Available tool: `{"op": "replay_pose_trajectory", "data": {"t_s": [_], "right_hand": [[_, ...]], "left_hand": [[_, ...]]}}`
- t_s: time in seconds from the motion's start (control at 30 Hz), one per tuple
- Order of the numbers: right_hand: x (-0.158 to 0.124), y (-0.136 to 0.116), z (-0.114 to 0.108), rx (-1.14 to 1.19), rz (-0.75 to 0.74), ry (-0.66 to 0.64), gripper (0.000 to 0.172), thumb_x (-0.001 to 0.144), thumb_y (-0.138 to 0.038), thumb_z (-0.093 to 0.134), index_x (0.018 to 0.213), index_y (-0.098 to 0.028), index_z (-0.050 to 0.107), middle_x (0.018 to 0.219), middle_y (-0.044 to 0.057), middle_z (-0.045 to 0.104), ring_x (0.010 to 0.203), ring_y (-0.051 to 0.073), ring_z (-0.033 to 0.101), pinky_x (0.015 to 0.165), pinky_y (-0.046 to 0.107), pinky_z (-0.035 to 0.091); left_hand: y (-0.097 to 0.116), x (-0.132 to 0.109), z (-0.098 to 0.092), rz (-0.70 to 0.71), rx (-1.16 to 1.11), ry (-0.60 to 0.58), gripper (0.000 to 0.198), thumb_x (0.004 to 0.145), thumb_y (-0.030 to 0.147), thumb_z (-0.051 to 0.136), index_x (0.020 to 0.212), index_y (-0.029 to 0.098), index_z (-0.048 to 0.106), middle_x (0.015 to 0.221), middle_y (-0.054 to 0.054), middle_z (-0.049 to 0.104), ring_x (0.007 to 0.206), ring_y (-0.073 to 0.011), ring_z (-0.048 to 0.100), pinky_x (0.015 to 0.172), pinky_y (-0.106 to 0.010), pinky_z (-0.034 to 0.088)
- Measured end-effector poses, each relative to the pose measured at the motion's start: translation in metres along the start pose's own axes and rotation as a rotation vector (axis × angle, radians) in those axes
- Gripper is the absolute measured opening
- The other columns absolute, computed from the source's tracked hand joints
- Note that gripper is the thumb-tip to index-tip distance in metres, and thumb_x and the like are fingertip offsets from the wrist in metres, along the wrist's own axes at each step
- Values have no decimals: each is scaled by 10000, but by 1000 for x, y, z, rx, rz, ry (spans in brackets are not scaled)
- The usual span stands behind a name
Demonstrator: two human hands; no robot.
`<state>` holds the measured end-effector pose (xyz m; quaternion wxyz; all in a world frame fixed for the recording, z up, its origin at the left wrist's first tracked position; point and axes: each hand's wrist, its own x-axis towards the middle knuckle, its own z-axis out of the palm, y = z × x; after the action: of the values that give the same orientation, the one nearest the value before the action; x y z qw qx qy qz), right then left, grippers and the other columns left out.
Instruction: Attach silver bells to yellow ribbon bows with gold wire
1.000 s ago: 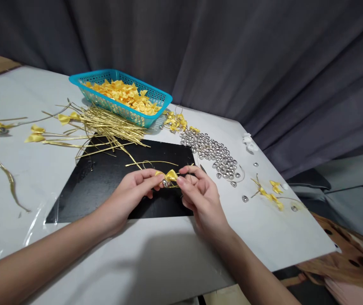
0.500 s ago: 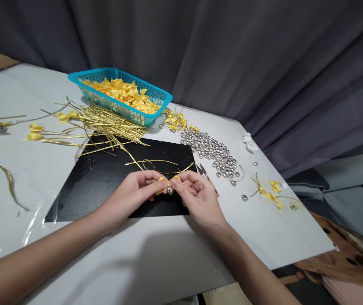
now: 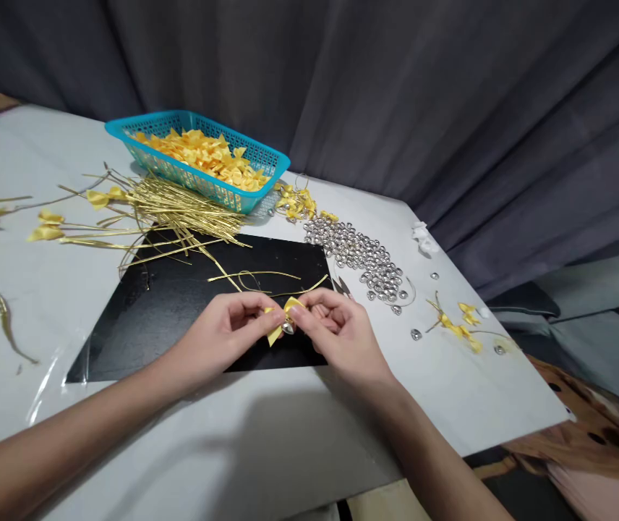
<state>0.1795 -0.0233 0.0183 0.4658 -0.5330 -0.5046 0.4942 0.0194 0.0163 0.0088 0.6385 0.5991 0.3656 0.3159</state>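
Note:
Both hands meet over the near edge of a black mat (image 3: 179, 311). My left hand (image 3: 228, 334) and my right hand (image 3: 336, 334) pinch a small yellow ribbon bow (image 3: 278, 323) between their fingertips. A little silver bell (image 3: 288, 328) hangs at the bow's middle. A thin gold wire (image 3: 309, 286) runs from the bow up and to the right across the mat. Both hands are closed in a pinch.
A teal basket (image 3: 266, 161) full of yellow bows stands at the back. Beside it lies a bundle of gold wires (image 3: 179, 213). A heap of silver bells (image 3: 364, 260) lies right of the mat. Finished bows (image 3: 458, 323) lie at right and far left. The table edge runs close on the right.
The bow has been turned in my fingertips and tilted downward. Both hands have drawn slightly closer together and nearer to me. The view shifted a little to the right.

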Motion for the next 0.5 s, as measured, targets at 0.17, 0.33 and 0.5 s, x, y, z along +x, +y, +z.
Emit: {"op": "replay_pose_trajectory", "data": {"t_s": [0.17, 0.33, 0.5], "right_hand": [[-12, 2, -6, 300, -126, -3, 252, 868, -351, 503, 681, -189, 460, 575, -76, 296, 439, 49, 191, 407, 212, 150], [-18, -1, 0, -45, -139, 7, 189, 875, -233, 460, 692, -186, 464, 563, -70, 321, 454, 57, 243, 409, 204, 174], [-17, -2, 8, -352, -182, 39, 179, 847, -186, 437, 670, -178, 462, 514, -90, 242, 409, 48, 179, 369, 201, 123]], "left_hand": [[-2, 0, 0, -30, -103, 30, 164, 781, 276, 625, 659, 169, 647, 629, 27, 607, 621, -100, 506, 600, -191, 377], [-7, -3, -2, -42, -199, 27, 185, 806, 301, 622, 673, 174, 637, 635, 37, 585, 629, -90, 479, 595, -183, 352], [-9, -2, -1, -63, -268, -4, 198, 808, 325, 626, 685, 171, 624, 643, 36, 561, 641, -94, 453, 600, -191, 340]]}}
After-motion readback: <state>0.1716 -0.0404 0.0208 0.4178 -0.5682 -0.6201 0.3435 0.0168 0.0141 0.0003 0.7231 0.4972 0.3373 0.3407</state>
